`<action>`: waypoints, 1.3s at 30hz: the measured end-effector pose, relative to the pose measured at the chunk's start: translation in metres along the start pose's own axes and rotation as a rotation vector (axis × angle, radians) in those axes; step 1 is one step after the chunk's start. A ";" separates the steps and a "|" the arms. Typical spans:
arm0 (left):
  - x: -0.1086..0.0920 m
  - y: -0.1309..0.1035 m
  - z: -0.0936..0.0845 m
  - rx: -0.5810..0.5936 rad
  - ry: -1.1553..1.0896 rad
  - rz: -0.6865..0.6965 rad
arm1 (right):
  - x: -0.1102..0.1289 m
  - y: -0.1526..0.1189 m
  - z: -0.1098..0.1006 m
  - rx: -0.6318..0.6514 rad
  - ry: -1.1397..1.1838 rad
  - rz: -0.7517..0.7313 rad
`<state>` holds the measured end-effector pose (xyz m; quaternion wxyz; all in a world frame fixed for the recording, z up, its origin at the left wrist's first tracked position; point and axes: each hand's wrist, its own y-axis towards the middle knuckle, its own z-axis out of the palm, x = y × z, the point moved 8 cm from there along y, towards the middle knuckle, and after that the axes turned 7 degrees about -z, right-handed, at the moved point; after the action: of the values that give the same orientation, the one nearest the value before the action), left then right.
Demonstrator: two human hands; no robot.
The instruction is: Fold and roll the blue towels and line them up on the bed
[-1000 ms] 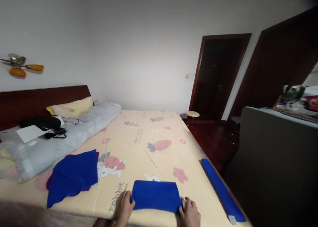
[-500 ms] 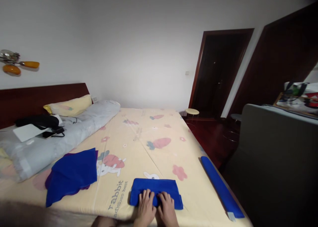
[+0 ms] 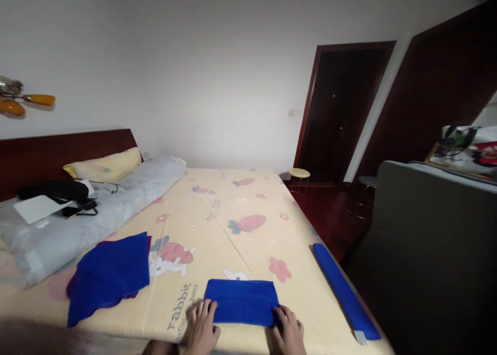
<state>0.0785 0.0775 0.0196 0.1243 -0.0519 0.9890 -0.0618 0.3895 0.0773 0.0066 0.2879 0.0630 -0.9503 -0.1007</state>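
A blue cloth (image 3: 243, 300), folded into a flat rectangle, lies near the bed's front edge. At its left edge is my left hand (image 3: 202, 324), fingers bent and pressed together on the cloth's side. My right hand (image 3: 288, 328) is at the lower right corner, its fingers curled over that edge. Farther right, a long narrow blue folded cloth (image 3: 344, 290) with a white tag (image 3: 361, 337) lies along the bed's side. Spread blue cloths (image 3: 112, 272) with purple showing beneath them lie on the left.
The bed (image 3: 217, 241) has a yellow patterned sheet. A grey rolled quilt (image 3: 116, 215), yellow pillow (image 3: 108, 167), phone (image 3: 71, 211) and white sheet-like item (image 3: 39, 209) are at the left. A stool (image 3: 298, 173) and dark panel (image 3: 430, 251) stand beyond the right edge.
My hands have moved apart, from the middle of the blue cloth to its left and right sides. The cloth's near part now looks flatter and its right edge straighter.
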 end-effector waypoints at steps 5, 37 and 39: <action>-0.058 0.001 0.024 0.070 -0.086 0.134 | 0.067 0.012 0.029 0.012 0.060 -0.112; 0.009 -0.007 -0.029 -0.015 -0.082 0.185 | 0.014 -0.003 -0.022 0.042 0.010 -0.182; 0.012 -0.013 -0.032 -0.028 -0.104 0.180 | 0.016 -0.004 -0.024 0.096 0.064 -0.183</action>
<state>0.0601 0.0672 0.0492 0.1798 0.0323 0.9826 -0.0337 0.3903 0.0666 0.0339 0.3043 0.1662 -0.9346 -0.0789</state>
